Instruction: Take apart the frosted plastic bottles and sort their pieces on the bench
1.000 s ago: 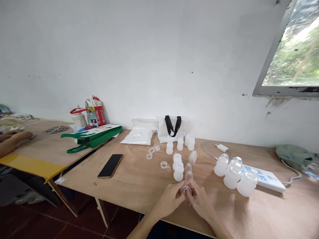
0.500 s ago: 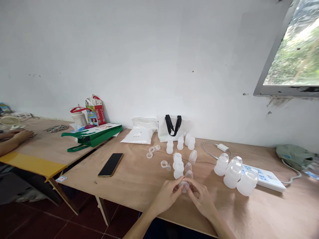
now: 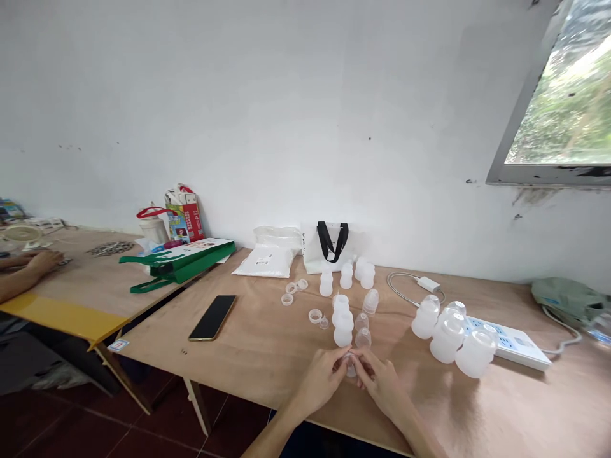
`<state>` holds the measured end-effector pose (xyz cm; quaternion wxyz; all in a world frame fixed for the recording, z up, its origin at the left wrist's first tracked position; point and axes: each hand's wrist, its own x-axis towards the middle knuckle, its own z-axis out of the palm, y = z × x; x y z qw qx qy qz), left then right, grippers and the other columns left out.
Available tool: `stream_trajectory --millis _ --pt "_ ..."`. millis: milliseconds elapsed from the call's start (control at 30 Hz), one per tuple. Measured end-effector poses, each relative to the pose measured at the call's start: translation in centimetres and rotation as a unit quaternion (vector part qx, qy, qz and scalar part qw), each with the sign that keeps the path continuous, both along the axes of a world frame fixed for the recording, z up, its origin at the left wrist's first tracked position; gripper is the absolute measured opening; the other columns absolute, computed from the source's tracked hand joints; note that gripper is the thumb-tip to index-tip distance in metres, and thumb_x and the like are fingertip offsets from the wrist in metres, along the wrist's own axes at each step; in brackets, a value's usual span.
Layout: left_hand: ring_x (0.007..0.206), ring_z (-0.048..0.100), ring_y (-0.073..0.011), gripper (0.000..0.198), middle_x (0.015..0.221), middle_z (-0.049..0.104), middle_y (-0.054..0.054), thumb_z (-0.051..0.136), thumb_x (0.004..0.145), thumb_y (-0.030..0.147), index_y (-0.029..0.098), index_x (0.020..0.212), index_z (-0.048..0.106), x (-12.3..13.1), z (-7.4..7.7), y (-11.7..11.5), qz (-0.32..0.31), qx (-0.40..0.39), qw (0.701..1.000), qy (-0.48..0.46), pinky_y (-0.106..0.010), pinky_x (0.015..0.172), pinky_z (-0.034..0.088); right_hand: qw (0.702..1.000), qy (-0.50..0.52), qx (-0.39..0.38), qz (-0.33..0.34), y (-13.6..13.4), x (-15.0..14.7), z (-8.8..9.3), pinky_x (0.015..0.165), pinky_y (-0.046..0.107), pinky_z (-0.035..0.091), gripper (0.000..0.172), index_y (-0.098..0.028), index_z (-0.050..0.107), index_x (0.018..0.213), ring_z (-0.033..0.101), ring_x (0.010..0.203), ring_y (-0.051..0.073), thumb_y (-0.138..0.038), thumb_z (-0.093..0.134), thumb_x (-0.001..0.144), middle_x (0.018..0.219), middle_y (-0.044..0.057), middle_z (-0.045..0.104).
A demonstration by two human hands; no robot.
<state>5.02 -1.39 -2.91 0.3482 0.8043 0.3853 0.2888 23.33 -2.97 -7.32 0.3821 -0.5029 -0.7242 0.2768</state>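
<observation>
Near the table's front edge, my left hand [image 3: 324, 376] and my right hand [image 3: 379, 376] meet, fingers pinched around a small translucent part [image 3: 351, 365]. Its exact shape is mostly hidden by the fingers. Just beyond them stand frosted white bottles [image 3: 342, 332] in a short row, with clear caps [image 3: 363, 338] to their right. A white ring [image 3: 315, 315] and a small clear nipple-like piece [image 3: 324, 322] lie to the left of the bottles. More rings [image 3: 287, 299] lie farther left. On the right is a group of frosted bottles with clear caps [image 3: 447, 337].
A black phone [image 3: 212, 317] lies on the left of the table [image 3: 248, 356]. Toward the wall are a white package [image 3: 265, 261] and a white bag [image 3: 310, 254]. A power strip [image 3: 522, 348] sits at right. Another person's hands [image 3: 44, 263] rest on the left table.
Both my hands have moved slightly down and left with the small part, and their fingers have shifted around it. The whole view has shifted slightly.
</observation>
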Motion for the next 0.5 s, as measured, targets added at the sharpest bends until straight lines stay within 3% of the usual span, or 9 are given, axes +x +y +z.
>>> stream_trajectory --millis 133,267,500 --pt "0.076 0.063 -0.0187 0.042 0.094 0.075 -0.006 0.039 0.102 0.038 0.020 0.129 0.066 0.0 0.4 -0.2 -0.014 -0.009 1.000 0.000 -0.024 0.070 0.046 1.000 0.001 0.023 -0.008 0.0 0.0 0.4 0.060 0.024 0.049 0.025 -0.026 0.062 0.100 0.063 0.061 0.016 -0.044 0.046 0.097 0.076 0.000 0.071" --pt "0.081 0.064 -0.0190 0.041 0.100 0.074 -0.005 0.042 0.100 0.032 0.022 0.136 0.061 0.1 0.5 -0.5 -0.034 0.001 0.999 -0.012 -0.024 0.075 0.047 0.998 -0.037 0.044 -0.033 0.1 0.0 0.2 0.058 0.025 0.044 0.018 -0.025 0.059 0.095 0.059 0.057 0.016 -0.038 0.046 0.094 0.069 -0.001 0.065" --pt "0.076 0.065 -0.0177 0.033 0.092 0.075 -0.003 0.044 0.097 0.023 0.020 0.116 0.071 0.4 -0.6 -0.5 -0.028 0.024 0.999 0.036 -0.022 0.069 0.044 0.997 -0.062 0.021 -0.042 0.0 -0.3 -0.2 0.058 0.026 0.042 0.004 -0.026 0.048 0.088 0.060 0.059 0.018 -0.028 0.045 0.087 0.068 -0.002 0.063"
